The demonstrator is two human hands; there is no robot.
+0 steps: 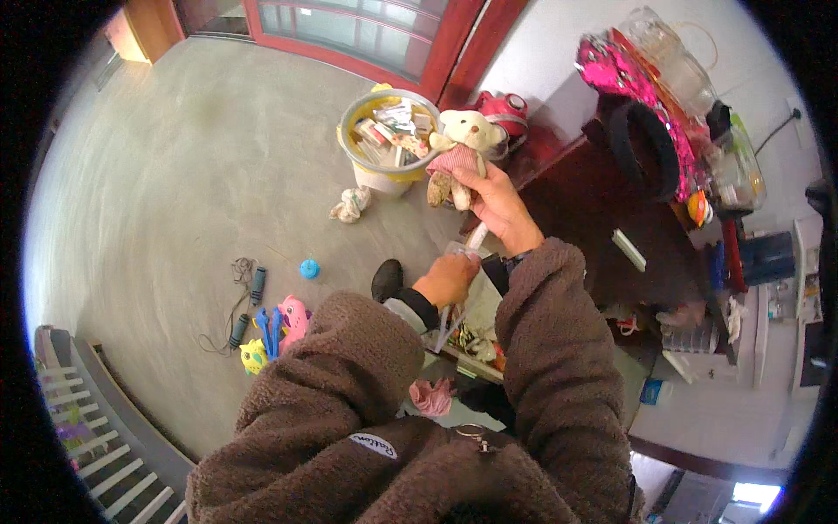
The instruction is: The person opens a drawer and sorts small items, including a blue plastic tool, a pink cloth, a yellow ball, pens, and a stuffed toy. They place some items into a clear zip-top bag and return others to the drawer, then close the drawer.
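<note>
My right hand (pixel 501 206) holds a small cream plush toy (pixel 473 128) by its lower body; the toy wears a red-and-white striped garment and its legs look brownish. Below it, my left hand (pixel 448 280) is closed around something clear and white, perhaps plastic, partly hidden by the fingers. Beneath my hands lies an open drawer or box (pixel 481 370) with mixed small items. Just left of the plush toy stands a round bin (pixel 386 171) with a yellow liner, full of packaging and scraps. A crumpled pink cloth or paper (pixel 432 397) is near my body.
On the floor are a crumpled white wad (pixel 351 204), a blue round toy (pixel 309 268), a jump rope (pixel 258 285) and a pink toy (pixel 294 318). A dark wooden cabinet (pixel 569 196) stands at the right, a red bag (pixel 507 114) behind the plush toy, a slatted rail (pixel 108 452) lower left.
</note>
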